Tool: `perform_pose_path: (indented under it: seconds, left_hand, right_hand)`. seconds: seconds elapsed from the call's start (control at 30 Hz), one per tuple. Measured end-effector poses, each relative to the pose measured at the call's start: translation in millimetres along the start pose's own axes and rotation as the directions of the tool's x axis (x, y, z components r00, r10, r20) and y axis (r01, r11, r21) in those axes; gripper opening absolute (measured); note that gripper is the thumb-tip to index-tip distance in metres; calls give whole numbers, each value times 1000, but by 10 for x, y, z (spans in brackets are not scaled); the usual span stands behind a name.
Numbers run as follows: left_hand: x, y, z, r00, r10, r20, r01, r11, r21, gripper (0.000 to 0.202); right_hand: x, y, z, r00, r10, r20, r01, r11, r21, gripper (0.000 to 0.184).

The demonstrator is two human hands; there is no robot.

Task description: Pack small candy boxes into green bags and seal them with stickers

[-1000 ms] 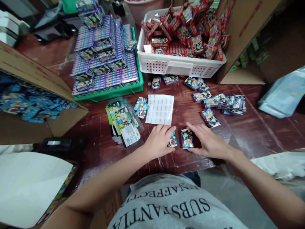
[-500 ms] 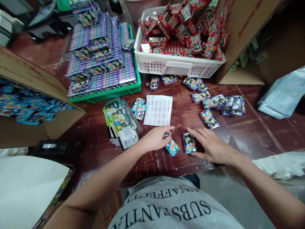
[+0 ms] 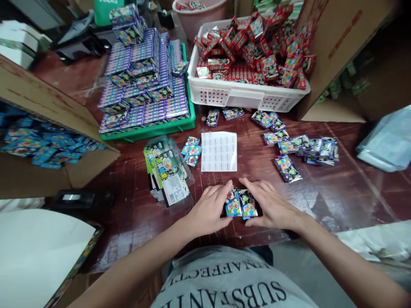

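Observation:
A small blue printed box (image 3: 233, 205) and a small purple printed box (image 3: 248, 204) lie side by side on the table, close to its front edge. My left hand (image 3: 206, 210) grips the blue box from its left, thumb at the near end and fingers at the far end. From the other side my right hand (image 3: 272, 206) grips the purple box in the same way. Beyond them lies a white sheet of round stickers (image 3: 219, 152). A few more blue boxes (image 3: 192, 151) sit left of the sheet, beside printed plastic pouches (image 3: 168, 171).
Stacked purple boxes (image 3: 144, 85) fill a green tray (image 3: 149, 133) at back left. A white basket (image 3: 248, 96) holds red boxes. Loose purple boxes (image 3: 287, 168) lie to the right. Cardboard cartons (image 3: 41, 92) flank both sides; clear plastic bags (image 3: 387, 139) lie far right.
My hands have come together, bringing the blue and purple boxes side by side. The blue box has turned from slanted to nearly straight. The camera view has shifted slightly.

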State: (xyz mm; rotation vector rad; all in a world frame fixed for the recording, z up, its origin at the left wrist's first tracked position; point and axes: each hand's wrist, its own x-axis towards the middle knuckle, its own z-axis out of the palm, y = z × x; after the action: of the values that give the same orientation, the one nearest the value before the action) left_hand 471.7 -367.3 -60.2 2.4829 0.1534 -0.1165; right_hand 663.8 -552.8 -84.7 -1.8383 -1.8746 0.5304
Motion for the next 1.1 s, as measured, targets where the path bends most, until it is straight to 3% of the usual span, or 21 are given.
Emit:
perform_pose_path:
  seconds: [0.13, 0.2, 0.27, 0.33, 0.43, 0.53, 0.63, 0.7, 0.8, 0.83, 0.9, 1.0, 1.1]
  left_hand:
    - [-68, 59, 39, 1000, 6, 26, -5, 998, -63, 119]
    - [-135, 100, -83, 997, 65, 45, -61, 996, -68, 128]
    - [-227, 102, -358, 985, 140, 100, -141, 990, 6, 130]
    - [-335, 13, -737, 972, 162, 170, -188, 970, 152, 119]
    - [-470, -329, -1244, 988, 85, 129, -125, 931, 344, 91]
    - [-473, -700, -1451, 971, 129, 200, -190, 927, 323, 74]
    - [-406, -741, -1413, 952, 167, 255, -244, 919, 310, 64]
    - [-407, -556, -1298, 977, 122, 178, -185, 896, 403, 65]
    - [-477, -177, -1025, 999, 25, 44, -45, 854, 519, 80]
    - [-502, -76, -921, 1000, -3, 26, -11, 853, 522, 85]
    - [-535, 47, -723, 998, -58, -3, 52, 869, 492, 89]
    - [-545, 53, -520, 993, -110, -51, 121, 903, 413, 89]
    - [-527, -29, -426, 999, -22, 25, 13, 950, 312, 90]
  right_hand:
    - [92, -46, 61, 1000, -25, -4, 25, 1000, 17, 113]
    - [90, -79, 97, 999, -34, -40, 35, 999, 12, 105]
    - [36, -98, 109, 997, -39, -71, 40, 999, 12, 96]
    - [-44, -101, 77, 995, -25, -99, 27, 1000, 11, 89]
    - [-108, -138, -19, 984, 49, -174, -45, 999, 29, 88]
    - [-41, -285, -55, 963, 76, -258, -63, 996, 59, 88]
    - [61, -483, 3, 928, 86, -363, -74, 996, 47, 87]
    - [85, -589, 53, 871, 140, -472, -148, 989, 21, 87]
    - [51, -668, 114, 732, 261, -630, -330, 944, 8, 86]
    - [30, -672, 133, 706, 284, -649, -373, 928, 0, 84]
    - [-18, -655, 175, 732, 286, -618, -391, 920, -37, 80]
    - [-92, -600, 222, 865, 241, -441, -294, 954, -56, 77]
    - [-122, -541, 223, 959, 161, -233, -156, 987, 37, 81]
